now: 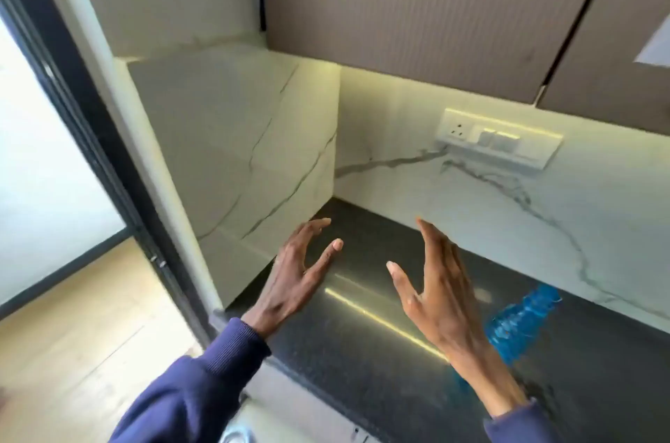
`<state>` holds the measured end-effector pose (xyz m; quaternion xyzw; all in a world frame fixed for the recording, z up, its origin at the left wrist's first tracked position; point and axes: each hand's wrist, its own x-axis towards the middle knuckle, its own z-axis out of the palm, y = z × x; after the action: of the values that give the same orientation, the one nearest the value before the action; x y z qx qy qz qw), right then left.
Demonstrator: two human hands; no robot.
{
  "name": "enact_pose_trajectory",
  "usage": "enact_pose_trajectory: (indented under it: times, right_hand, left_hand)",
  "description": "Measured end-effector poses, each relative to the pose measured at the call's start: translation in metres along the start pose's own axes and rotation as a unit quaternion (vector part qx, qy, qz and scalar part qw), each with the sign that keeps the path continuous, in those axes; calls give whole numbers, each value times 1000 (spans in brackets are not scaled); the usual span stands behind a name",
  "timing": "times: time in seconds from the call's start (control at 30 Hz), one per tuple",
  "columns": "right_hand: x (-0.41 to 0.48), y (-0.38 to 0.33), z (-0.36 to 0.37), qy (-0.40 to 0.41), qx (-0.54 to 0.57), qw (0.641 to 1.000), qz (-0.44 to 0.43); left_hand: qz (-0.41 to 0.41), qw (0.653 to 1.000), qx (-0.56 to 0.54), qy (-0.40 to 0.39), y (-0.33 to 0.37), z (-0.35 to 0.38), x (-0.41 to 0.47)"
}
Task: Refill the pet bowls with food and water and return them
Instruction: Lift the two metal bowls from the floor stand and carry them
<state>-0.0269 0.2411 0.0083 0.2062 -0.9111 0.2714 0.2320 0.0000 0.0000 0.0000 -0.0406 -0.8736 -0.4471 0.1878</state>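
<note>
Both my hands are raised over the dark speckled countertop (362, 352), palms facing each other with fingers spread. My left hand (293, 283) holds nothing. My right hand (438, 294) is empty too. A blue plastic water bottle (522, 319) lies on the counter just right of my right hand, partly hidden behind the wrist. No pet bowl is clearly in view; a shiny metal edge (235, 433) shows at the bottom of the frame, below the counter front.
A white marble backsplash (471, 196) with a socket and switch panel (496, 138) runs behind the counter. Brown wall cabinets (417, 7) hang overhead. A marble side panel (253, 159) and a dark door frame (90, 109) stand at the left, with wooden floor (72, 333) below.
</note>
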Motion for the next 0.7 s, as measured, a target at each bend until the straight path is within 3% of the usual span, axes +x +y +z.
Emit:
enact_pose_trajectory:
  times: [0.13,0.3,0.53,0.7]
  right_hand:
    - [-25,-20,37,-84,79,993,31]
    - [-51,-60,85,-174,130,975,49]
    - [-67,-141,150,-233,207,949,49]
    - [-85,-197,200,-310,222,924,-4]
  left_hand:
    - [-115,988,-99,24,-31,-7,-35]
    - [-187,967,-161,58,-76,-38,-83]
    - [-298,924,-169,167,-144,-117,-176]
    - [-361,883,-165,250,-183,-163,-253]
